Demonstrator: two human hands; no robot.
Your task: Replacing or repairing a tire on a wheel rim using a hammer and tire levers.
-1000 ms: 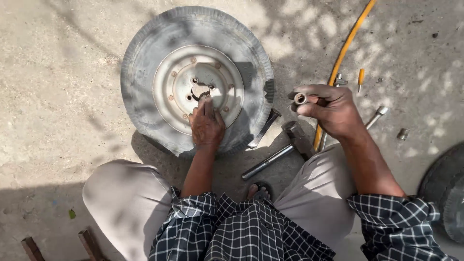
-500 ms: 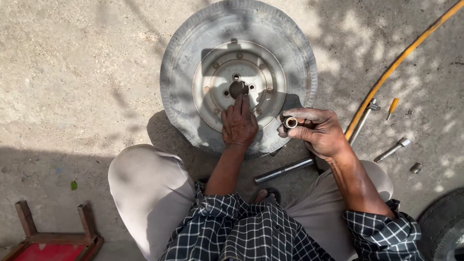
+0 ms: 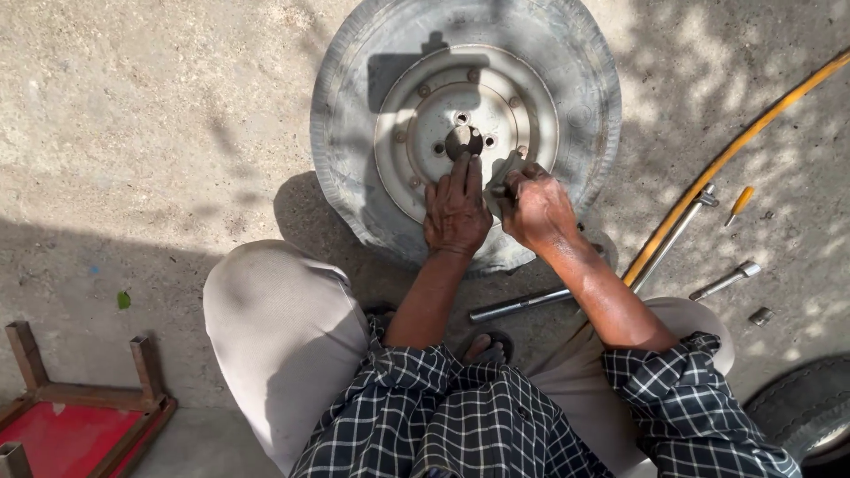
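A small wheel (image 3: pixel 354 115) with a worn grey tyre lies flat on the concrete in front of me; its steel rim (image 3: pixel 416 133) has a centre hole and several bolt holes. My left hand (image 3: pixel 456 212) rests palm down on the rim's near side, fingers reaching toward the hub. My right hand (image 3: pixel 536 208) is closed around a small metal socket-like tool (image 3: pixel 501 177), holding it against the rim just right of the left hand.
A long metal bar (image 3: pixel 522 304) lies by my feet. A yellow hose (image 3: pixel 726 159), a rod tool (image 3: pixel 677 232), a small yellow-handled tool (image 3: pixel 740 204) and a short socket wrench (image 3: pixel 726 281) lie at right. Another tyre (image 3: pixel 810 407) sits bottom right, an upturned red stool (image 3: pixel 80 416) bottom left.
My right hand has come down from mid-air with the metal piece and now presses it onto the rim beside my left hand. The view has shifted, showing more of the red stool.
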